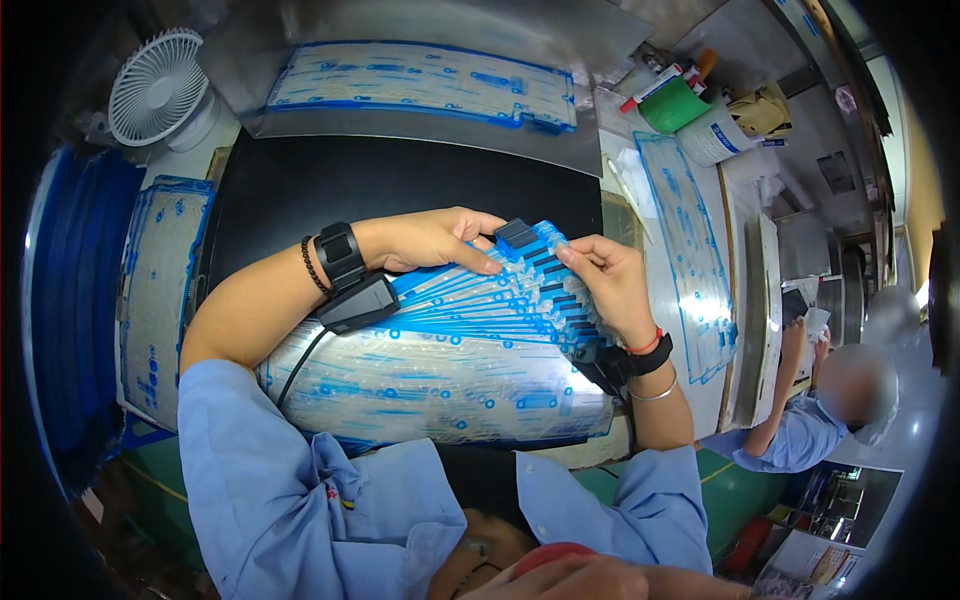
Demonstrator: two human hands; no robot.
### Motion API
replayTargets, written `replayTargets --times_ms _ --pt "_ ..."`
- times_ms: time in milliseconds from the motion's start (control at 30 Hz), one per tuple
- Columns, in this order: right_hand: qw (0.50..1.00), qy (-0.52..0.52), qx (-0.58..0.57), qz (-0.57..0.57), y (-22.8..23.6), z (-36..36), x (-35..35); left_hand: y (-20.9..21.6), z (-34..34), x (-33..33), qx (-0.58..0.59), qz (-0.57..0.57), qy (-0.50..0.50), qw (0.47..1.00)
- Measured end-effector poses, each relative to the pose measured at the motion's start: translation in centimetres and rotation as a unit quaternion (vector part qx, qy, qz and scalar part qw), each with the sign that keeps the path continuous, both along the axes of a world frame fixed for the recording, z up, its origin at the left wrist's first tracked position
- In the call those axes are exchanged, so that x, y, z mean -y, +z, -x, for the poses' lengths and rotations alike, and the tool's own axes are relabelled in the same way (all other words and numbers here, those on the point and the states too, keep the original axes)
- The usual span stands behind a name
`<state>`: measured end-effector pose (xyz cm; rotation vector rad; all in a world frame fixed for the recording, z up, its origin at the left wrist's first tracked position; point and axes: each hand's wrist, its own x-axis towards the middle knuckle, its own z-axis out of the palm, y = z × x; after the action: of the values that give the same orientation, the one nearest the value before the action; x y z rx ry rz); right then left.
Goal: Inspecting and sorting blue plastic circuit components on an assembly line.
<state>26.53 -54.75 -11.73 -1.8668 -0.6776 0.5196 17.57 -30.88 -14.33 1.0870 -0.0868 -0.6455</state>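
A fan of thin clear strips with blue edges [470, 308] spreads out in front of me, with dark tabs along its right end. My left hand [440, 240] grips the fan's upper edge, thumb on top and the other fingers partly hidden behind. At the far right corner, my right hand [608, 283] pinches the strip ends between thumb and fingers. Beneath the fan lies a stack of clear, blue-marked plastic sheets [420, 385]. Both wrists carry black strapped devices, and a black box with a cable [358, 303] sits by the left wrist.
A black work surface [330, 185] lies beyond my hands. More blue-marked sheets rest on a metal ledge [425, 85], at the left [160, 290] and at the right [690, 260]. A white fan [158, 88] stands back left, a white tub [712, 138] back right. A co-worker [800, 425] sits to the right.
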Motion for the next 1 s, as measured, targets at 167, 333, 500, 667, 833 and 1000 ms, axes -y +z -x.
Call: replayTargets --times_ms 167,333,500,667,833,1000 --pt "0.998 0.026 -0.025 0.046 0.1 -0.9 0.6 0.3 0.2 0.0 0.007 -0.024 0.002 1.000" --pt "0.996 0.036 -0.055 -0.055 -0.2 -0.5 1.0 0.5 -0.1 0.3 -0.025 -0.052 0.004 0.998" --pt "0.991 0.027 0.130 0.014 0.7 0.1 1.2 0.5 -0.4 0.3 -0.022 -0.080 0.018 0.996" --pt "0.957 0.009 0.288 0.036 1.7 1.3 0.9 0.7 0.3 0.5 -0.009 -0.070 0.051 0.996" --pt "0.995 0.022 0.077 0.055 0.7 -0.4 1.0 0.7 0.3 0.5 -0.009 -0.096 0.045 0.994" --pt "0.999 0.037 0.034 -0.016 -0.6 -0.9 1.9 0.7 0.4 0.5 -0.006 -0.094 0.049 0.994"
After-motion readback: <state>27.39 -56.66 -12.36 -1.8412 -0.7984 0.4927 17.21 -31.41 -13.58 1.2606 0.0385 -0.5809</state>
